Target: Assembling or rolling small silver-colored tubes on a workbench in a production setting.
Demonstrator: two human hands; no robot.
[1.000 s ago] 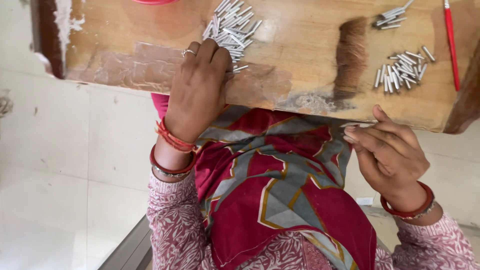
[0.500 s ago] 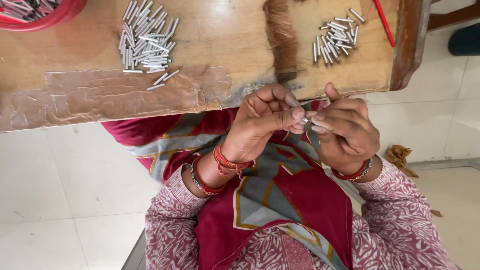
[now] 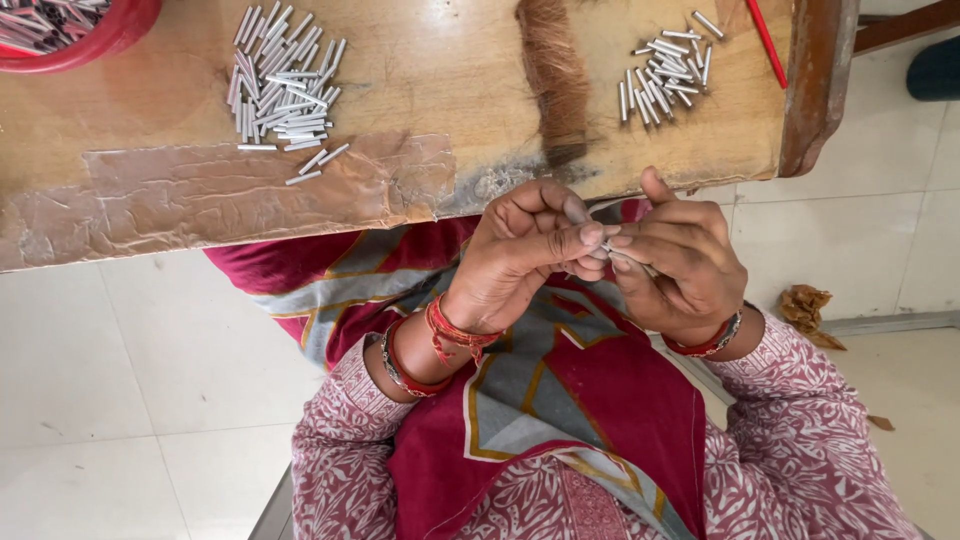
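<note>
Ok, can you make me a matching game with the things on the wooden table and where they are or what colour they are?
Things:
1. big pile of metal tubes
2. small pile of metal tubes
3. tuft of hair
4. bowl

Descriptions:
A. red, at the far left corner
B. brown, between the two piles
C. on the right side of the table
D. left of the tuft

Pairs: 1-D, 2-C, 3-B, 4-A

pink white-patterned sleeves (image 3: pixel 800 440), red bangles (image 3: pixel 452 330), maroon patterned scarf (image 3: pixel 600 400) over lap
</note>
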